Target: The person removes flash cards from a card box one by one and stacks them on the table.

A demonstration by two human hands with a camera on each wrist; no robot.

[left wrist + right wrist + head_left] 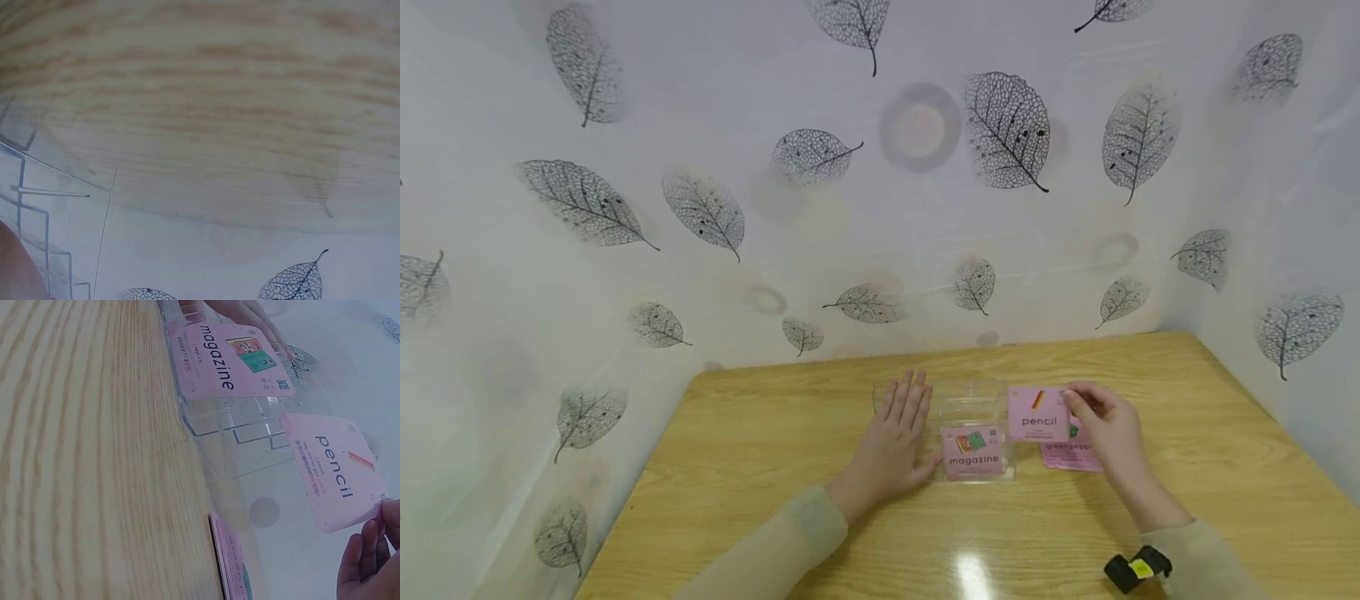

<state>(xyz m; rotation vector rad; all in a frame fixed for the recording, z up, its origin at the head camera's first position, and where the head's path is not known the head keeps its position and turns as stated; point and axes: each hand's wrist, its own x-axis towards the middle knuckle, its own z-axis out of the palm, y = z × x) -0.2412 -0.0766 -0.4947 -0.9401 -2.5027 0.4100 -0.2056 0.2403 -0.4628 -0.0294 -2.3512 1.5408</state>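
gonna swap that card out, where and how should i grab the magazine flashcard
Probably pinch the magazine flashcard at its top right corner, coming from above right: it stands in the clear stepped stand with that corner exposed, while the left hand lies on its left.

Pencil card (1036,421) pink; magazine card (972,452) pink; table (752,450) wood-grained yellow.

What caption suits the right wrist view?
The right hand pinches a pencil card near a clear stand holding the magazine card, a card stack nearby.
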